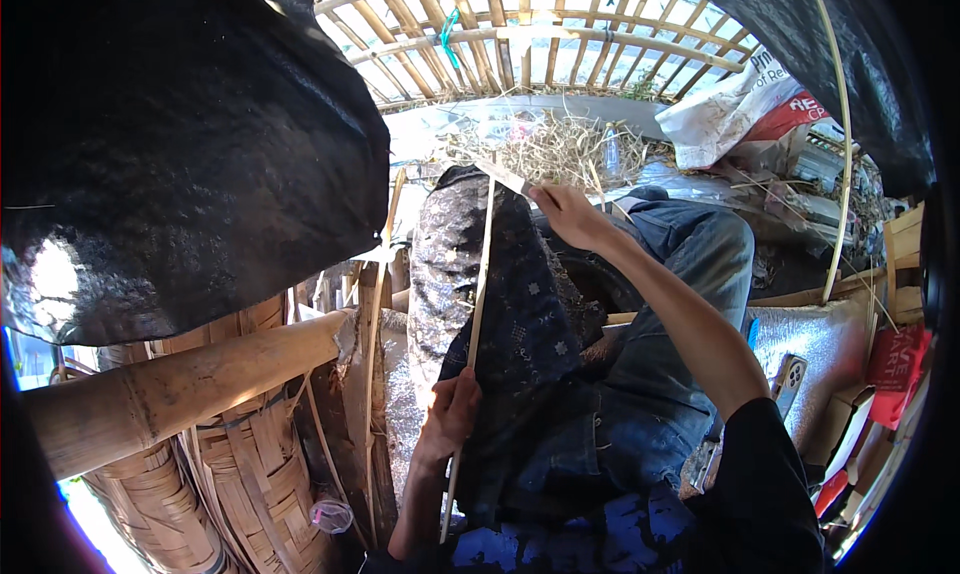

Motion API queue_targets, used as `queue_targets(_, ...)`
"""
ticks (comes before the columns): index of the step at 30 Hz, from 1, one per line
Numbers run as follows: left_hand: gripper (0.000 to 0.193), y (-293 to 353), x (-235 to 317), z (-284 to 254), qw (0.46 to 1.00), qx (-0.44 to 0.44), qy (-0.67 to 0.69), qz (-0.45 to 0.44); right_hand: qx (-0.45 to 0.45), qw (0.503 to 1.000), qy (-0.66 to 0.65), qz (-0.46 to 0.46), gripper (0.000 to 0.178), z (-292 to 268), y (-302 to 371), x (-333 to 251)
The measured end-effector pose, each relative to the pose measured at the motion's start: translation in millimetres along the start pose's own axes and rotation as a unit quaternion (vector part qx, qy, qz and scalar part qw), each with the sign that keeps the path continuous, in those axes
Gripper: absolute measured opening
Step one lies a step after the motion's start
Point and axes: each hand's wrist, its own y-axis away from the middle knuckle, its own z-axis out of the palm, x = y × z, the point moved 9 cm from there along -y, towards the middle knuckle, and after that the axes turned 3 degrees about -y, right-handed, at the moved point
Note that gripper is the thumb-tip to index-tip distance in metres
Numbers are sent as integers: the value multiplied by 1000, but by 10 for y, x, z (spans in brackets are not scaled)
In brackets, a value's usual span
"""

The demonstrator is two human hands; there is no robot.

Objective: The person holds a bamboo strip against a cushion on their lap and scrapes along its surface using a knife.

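My left hand [452,414] is closed around the lower part of a long, thin bamboo strip [482,274]. The strip stands nearly upright in the view, running along a dark patterned cloth [520,314] laid over my left leg. At the far end of the strip, above the knee, my right hand [575,219] grips a knife [508,178]. Its pale blade points left and lies across or very close to the strip's upper end; whether it cuts into it I cannot tell. The knife's handle is mostly hidden in my fingers.
A thick bamboo pole [190,389] and woven bamboo pieces [265,464] stand at the left, under a black plastic sheet [190,154]. Shavings [540,144] lie beyond my knees, before a bamboo slat fence [500,59]. A smartphone [789,386] lies at the right.
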Motion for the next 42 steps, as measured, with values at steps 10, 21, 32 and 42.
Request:
queue_targets(10,51,-13,-197,1,988,-46,132,-64,-155,984,-14,86,50,352,387,-56)
queue_targets(21,48,61,92,140,958,-95,265,-49,-228,970,78,34,51,46,119,-259)
queue_targets(32,45,59,-56,316,899,-101,411,-110,-235,935,-74,256,52,269,602,-32)
queue_targets(42,45,58,-94,340,900,-75,410,-123,-348,893,-121,260,41,411,804,-170)
